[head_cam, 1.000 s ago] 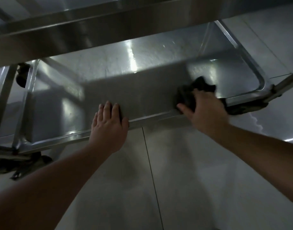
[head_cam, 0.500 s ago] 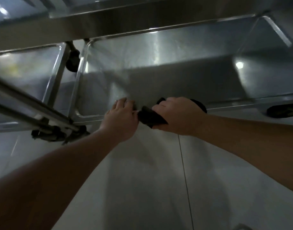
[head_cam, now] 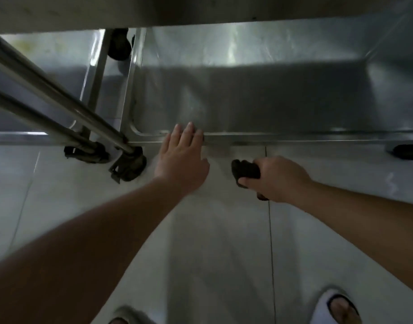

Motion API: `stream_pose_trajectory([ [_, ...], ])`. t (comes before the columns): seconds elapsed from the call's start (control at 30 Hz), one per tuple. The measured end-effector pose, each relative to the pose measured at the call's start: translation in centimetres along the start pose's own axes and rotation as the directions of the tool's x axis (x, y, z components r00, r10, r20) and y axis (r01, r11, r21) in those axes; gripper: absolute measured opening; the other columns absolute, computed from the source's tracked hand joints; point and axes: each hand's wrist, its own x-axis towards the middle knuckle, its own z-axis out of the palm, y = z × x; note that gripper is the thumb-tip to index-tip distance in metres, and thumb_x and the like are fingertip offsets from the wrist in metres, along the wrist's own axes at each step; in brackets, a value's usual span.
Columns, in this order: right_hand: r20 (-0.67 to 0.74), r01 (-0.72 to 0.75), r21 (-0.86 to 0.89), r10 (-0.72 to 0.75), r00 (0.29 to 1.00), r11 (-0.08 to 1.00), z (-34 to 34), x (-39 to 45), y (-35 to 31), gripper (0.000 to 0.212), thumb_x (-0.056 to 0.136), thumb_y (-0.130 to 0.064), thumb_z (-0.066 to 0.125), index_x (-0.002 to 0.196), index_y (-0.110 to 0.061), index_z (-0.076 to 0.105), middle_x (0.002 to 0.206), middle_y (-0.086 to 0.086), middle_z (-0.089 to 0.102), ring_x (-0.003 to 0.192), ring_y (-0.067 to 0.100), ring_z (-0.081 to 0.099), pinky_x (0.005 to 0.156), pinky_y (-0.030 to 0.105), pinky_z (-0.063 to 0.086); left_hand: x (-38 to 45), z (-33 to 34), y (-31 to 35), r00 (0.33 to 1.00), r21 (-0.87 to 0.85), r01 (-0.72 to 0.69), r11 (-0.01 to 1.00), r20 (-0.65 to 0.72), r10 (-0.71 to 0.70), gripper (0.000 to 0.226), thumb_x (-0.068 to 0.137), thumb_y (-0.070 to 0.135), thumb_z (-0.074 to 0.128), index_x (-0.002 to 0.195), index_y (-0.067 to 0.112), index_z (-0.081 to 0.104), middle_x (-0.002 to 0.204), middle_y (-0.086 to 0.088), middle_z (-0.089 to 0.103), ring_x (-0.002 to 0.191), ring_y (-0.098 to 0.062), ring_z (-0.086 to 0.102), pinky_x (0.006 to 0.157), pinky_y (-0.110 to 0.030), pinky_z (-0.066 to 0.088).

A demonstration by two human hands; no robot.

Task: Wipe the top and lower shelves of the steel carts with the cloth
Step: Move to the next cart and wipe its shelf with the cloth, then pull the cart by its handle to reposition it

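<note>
The steel cart's lower shelf [head_cam: 259, 97] fills the upper middle of the head view, under the dark edge of the top shelf [head_cam: 201, 10]. My left hand [head_cam: 181, 157] rests with straight fingers on the shelf's front rim [head_cam: 294, 136], near its left corner. My right hand [head_cam: 279, 180] grips a dark bunched cloth [head_cam: 245, 171] and hangs over the floor, just in front of the rim and clear of the shelf.
A second cart's lower shelf [head_cam: 37, 90] stands at the left, with slanted steel legs [head_cam: 60, 106] and black casters [head_cam: 128, 167] at the corner. Another caster [head_cam: 407, 152] shows at the right. Pale tiled floor [head_cam: 212, 242] lies below; slippered feet [head_cam: 336, 309] are at the bottom.
My right hand swept the cloth leftward across the shelf, then pulled it off the front rim toward me. My left hand stayed on the rim. The view dropped toward the floor.
</note>
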Motion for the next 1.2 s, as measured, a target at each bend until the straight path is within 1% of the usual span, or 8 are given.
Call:
stream_pose_trajectory([
  [0.13, 0.141, -0.162, 0.075, 0.15, 0.979, 0.984, -0.7, -3.3, -0.1, 0.048, 0.089, -0.067, 0.065, 0.104, -0.021, 0.061, 0.089, -0.002, 0.062, 0.079, 0.019, 0.064, 0.071, 0.037, 0.057, -3.6, -1.1, 1.0, 0.976, -0.009, 0.07, 0.998, 0.21, -0.066, 0.087, 0.101, 0.036, 0.052, 0.169, 0.029, -0.002, 0.176, 0.003, -0.019, 0.162, -0.023, -0.017, 0.13, -0.045, -0.004],
  [0.33, 0.235, -0.345, 0.042, 0.326, 0.916, 0.938, -4.1, -11.7, -2.9, 0.043, 0.085, -0.068, 0.066, 0.082, -0.026, 0.056, 0.075, -0.006, 0.061, 0.057, 0.014, 0.06, 0.05, 0.026, 0.038, -13.0, -6.8, 2.2, 0.881, -0.036, 0.141, 0.989, 0.461, -0.109, 0.075, 0.103, 0.04, 0.052, 0.168, 0.025, 0.017, 0.178, -0.002, 0.0, 0.164, -0.027, 0.001, 0.129, -0.048, 0.011],
  [0.47, 0.293, -0.345, -0.04, 0.341, 0.893, 0.938, -7.9, -19.1, -6.0, 0.045, 0.088, -0.067, 0.066, 0.091, -0.024, 0.054, 0.077, -0.005, 0.055, 0.073, 0.021, 0.062, 0.062, 0.03, 0.047, -19.0, -13.4, 2.4, 0.824, -0.06, 0.231, 0.971, 0.542, -0.163, 0.072, 0.101, 0.043, 0.052, 0.165, 0.025, 0.025, 0.175, -0.002, 0.015, 0.162, -0.025, 0.011, 0.128, -0.046, 0.017],
  [0.57, 0.315, -0.34, -0.064, 0.342, 0.885, 0.938, -12.2, -24.2, -9.0, 0.043, 0.089, -0.066, 0.065, 0.093, -0.024, 0.055, 0.077, -0.004, 0.055, 0.079, 0.024, 0.063, 0.07, 0.034, 0.054, -23.3, -19.2, 2.5, 0.807, -0.118, 0.318, 0.941, 0.554, -0.203, 0.066, 0.097, 0.042, 0.054, 0.158, 0.024, 0.037, 0.164, -0.002, 0.038, 0.155, -0.025, 0.028, 0.122, -0.044, 0.026],
  [0.8, 0.368, -0.319, -0.057, 0.317, 0.874, 0.946, -25.2, -32.2, -20.0, 0.047, 0.094, -0.065, 0.059, 0.108, -0.02, 0.06, 0.084, -0.002, 0.057, 0.079, 0.021, 0.062, 0.065, 0.032, 0.05, -31.5, -35.4, -1.3, 0.739, -0.181, 0.483, 0.857, 0.608, -0.289, 0.06, 0.098, 0.04, 0.05, 0.154, 0.021, 0.038, 0.151, -0.009, 0.05, 0.137, -0.033, 0.047, 0.108, -0.048, 0.041],
  [0.9, 0.339, -0.294, -0.017, 0.282, 0.898, 0.956, -30.9, -33.9, -25.8, 0.043, 0.093, -0.066, 0.059, 0.102, -0.024, 0.057, 0.082, -0.004, 0.057, 0.078, 0.02, 0.062, 0.06, 0.03, 0.046, -34.2, -41.9, -4.0, 0.746, -0.194, 0.517, 0.834, 0.58, -0.327, 0.06, 0.098, 0.039, 0.047, 0.155, 0.022, 0.038, 0.149, -0.008, 0.051, 0.134, -0.033, 0.048, 0.102, -0.047, 0.042],
  [1.07, 0.244, -0.237, -0.032, 0.237, 0.94, 0.971, -39.8, -36.1, -36.5, 0.036, 0.092, -0.066, 0.061, 0.085, -0.031, 0.055, 0.081, -0.002, 0.061, 0.078, 0.024, 0.065, 0.071, 0.036, 0.058, -37.8, -51.1, -9.6, 0.776, -0.229, 0.521, 0.822, 0.53, -0.344, 0.053, 0.101, 0.04, 0.045, 0.15, 0.023, 0.044, 0.146, -0.006, 0.053, 0.132, -0.032, 0.05, 0.101, -0.045, 0.043],
  [1.2, 0.164, -0.143, -0.062, 0.152, 0.975, 0.988, -46.0, -38.0, -44.7, 0.042, 0.089, -0.073, 0.06, 0.092, -0.031, 0.058, 0.084, -0.005, 0.06, 0.08, 0.022, 0.064, 0.066, 0.034, 0.053, -39.6, -58.2, -13.7, 0.803, -0.321, 0.561, 0.763, 0.434, -0.408, 0.053, 0.102, 0.041, 0.046, 0.152, 0.025, 0.047, 0.147, -0.005, 0.054, 0.131, -0.031, 0.053, 0.099, -0.042, 0.045],
])
